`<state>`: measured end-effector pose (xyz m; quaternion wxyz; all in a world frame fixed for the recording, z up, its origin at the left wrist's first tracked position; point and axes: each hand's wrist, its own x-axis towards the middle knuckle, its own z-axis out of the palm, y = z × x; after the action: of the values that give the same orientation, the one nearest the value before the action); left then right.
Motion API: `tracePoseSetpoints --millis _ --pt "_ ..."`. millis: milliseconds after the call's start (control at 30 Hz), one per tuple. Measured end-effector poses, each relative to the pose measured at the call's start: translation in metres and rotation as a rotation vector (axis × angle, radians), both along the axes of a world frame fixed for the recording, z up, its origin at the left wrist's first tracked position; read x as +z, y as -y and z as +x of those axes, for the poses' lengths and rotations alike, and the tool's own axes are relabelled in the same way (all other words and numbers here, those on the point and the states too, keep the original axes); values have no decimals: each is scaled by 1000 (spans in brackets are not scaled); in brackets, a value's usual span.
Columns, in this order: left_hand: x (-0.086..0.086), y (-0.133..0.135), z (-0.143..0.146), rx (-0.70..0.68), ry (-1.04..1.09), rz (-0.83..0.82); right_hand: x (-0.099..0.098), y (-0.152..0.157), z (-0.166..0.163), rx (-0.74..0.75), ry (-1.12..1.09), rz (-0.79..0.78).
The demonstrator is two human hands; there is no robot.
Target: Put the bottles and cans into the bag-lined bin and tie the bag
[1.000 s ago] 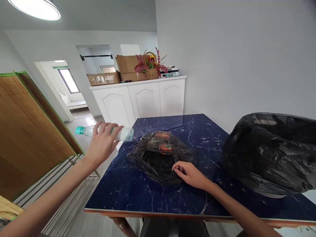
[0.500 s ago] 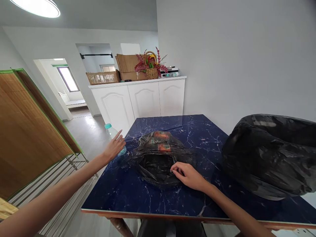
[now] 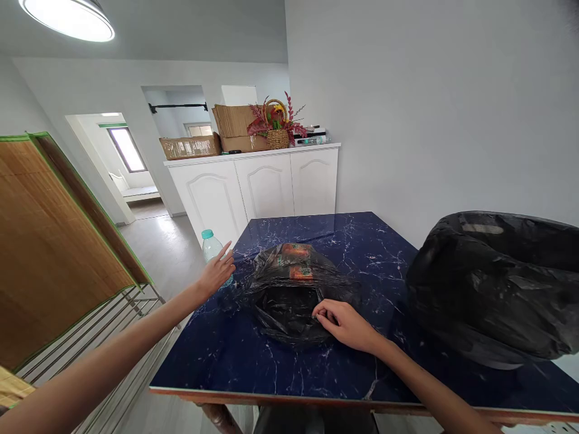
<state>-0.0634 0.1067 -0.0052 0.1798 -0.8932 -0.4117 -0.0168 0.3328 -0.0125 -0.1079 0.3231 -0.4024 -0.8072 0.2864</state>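
A clear plastic bottle (image 3: 211, 246) with a turquoise cap tilts over the table's left edge. My left hand (image 3: 218, 271) grips it from the near side, index finger sticking out; the thumb is hidden. In the middle of the table lies a black plastic bag (image 3: 289, 307), its mouth open towards me. Red and orange printed packaging (image 3: 301, 273) shows through its thin far side. The thumb and fingers of my right hand (image 3: 341, 322) pinch the right rim of the bag's mouth.
A large bin lined with black plastic (image 3: 488, 301) stands at the table's right. The blue marbled table (image 3: 217, 361) has a wall on its far right. Behind are a white cabinet (image 3: 269, 184) with cardboard boxes and a flower basket (image 3: 277, 138). A metal rack (image 3: 131, 313) stands left.
My left hand and the bottle have moved a little to the right, towards the bag, and the bottle stands slightly more upright. My right hand keeps its place on the bag's rim.
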Motion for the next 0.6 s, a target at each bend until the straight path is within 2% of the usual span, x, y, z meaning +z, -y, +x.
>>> tracePoseSetpoints --millis 167,300,367,433,533,600 --pt "22 11 16 -35 7 2 -1 -1 -2 -8 -2 14" --pt "34 41 54 -135 93 17 -1 0 -2 -12 -7 26" --pt "28 61 76 -250 118 -96 0 3 -2 -23 -19 70" --pt "13 77 96 -333 160 -234 2 5 -2 -53 -32 187" --pt "-15 86 113 -261 181 -286 5 8 -2 -81 -26 358" --pt "-31 82 117 -175 173 -252 6 8 -4 -58 14 383"
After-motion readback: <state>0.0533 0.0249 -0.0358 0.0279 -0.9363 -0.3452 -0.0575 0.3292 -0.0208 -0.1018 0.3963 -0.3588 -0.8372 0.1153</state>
